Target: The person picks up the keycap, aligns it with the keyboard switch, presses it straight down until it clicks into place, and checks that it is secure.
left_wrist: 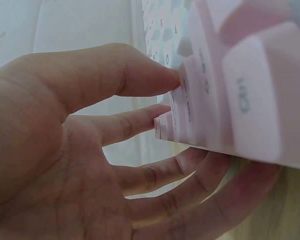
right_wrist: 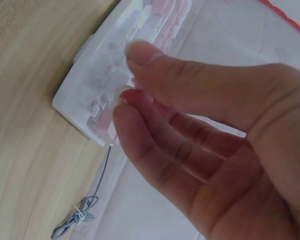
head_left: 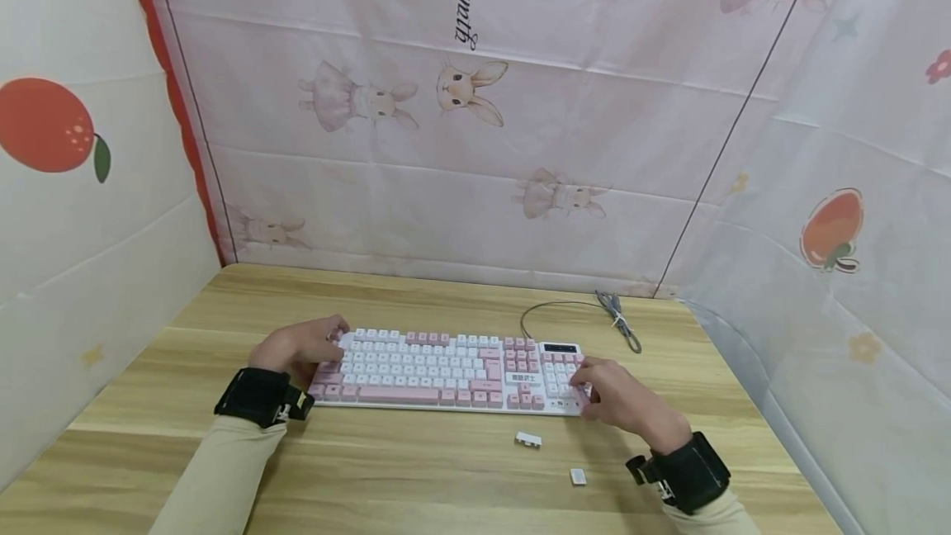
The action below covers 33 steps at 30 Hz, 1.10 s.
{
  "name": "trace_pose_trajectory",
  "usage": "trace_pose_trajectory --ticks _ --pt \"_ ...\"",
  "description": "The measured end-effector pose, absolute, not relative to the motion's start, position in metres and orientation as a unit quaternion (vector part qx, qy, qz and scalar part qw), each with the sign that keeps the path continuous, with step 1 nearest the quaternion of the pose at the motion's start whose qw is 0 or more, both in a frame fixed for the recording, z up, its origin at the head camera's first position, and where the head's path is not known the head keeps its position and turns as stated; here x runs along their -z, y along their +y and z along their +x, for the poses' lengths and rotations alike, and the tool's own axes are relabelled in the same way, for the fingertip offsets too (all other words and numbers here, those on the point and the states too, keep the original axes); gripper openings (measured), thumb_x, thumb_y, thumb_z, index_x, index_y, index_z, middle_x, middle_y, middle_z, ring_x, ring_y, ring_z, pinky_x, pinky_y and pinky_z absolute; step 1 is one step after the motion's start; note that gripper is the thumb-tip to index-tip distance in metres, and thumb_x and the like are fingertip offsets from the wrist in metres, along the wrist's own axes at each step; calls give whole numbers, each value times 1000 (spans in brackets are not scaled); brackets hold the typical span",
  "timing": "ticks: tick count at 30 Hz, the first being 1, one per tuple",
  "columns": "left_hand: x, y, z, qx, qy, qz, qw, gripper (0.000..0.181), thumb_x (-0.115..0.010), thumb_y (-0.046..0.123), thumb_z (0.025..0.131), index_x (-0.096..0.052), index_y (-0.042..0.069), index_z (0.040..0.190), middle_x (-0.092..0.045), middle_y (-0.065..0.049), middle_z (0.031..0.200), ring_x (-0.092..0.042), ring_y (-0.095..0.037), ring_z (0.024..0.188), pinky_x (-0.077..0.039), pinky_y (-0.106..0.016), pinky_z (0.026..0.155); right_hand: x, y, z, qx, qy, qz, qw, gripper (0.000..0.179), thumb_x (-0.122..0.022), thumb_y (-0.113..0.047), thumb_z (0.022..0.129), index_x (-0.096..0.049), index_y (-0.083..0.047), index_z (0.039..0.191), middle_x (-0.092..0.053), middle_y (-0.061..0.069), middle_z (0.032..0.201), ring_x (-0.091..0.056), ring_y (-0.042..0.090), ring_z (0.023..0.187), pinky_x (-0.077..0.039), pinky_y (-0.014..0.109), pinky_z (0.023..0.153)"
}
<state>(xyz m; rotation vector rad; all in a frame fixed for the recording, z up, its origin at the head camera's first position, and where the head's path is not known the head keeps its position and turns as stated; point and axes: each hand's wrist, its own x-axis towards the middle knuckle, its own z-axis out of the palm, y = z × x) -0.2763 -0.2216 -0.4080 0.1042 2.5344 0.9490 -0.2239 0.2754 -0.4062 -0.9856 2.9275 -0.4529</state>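
Note:
A pink and white keyboard (head_left: 423, 368) lies across the wooden table. My left hand (head_left: 300, 345) grips its left end; in the left wrist view the thumb (left_wrist: 145, 75) presses beside the pink keys while the other fingers reach under the edge. Over the number pad at the right end is my right hand (head_left: 620, 395), with thumb and fingers loosely bent. The right wrist view shows a gap between thumb (right_wrist: 145, 55) and fingertips, with nothing visible held there. In front of the keyboard lie a long white keycap (head_left: 528, 439) and a small white keycap (head_left: 578, 477).
A grey cable (head_left: 618, 320), bundled with a white tie, lies behind the keyboard's right end. Printed cloth walls (head_left: 416, 213) stand along the back and both sides of the wooden table (head_left: 371, 469).

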Motion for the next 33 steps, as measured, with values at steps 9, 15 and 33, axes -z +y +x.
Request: trace_pose_trajectory --ticks 9,15,33 --pt "406 -221 -276 -341 915 40 211 62 -61 11 91 -38 2 148 -39 -33 146 -59 -37 105 -62 -47 70 409 277 -225 143 937 -319 -4 33 -82 4 79 -74 6 111 -68 13 105 -55 9 73 -47 19 62" --pt "406 -221 -275 -335 918 41 210 60 -61 11 92 -39 2 147 -41 -31 144 -60 -35 103 -62 -45 70 408 278 -226 147 939 -311 0 33 -81 4 80 -73 6 111 -67 13 105 -56 11 72 -46 19 62" --pt "406 -220 -275 -334 918 40 209 58 -60 10 93 -39 2 147 -44 -31 141 -61 -34 99 -61 -45 69 409 281 -226 136 940 -312 1 30 -84 1 79 -74 2 107 -67 9 102 -57 13 74 -47 20 63"
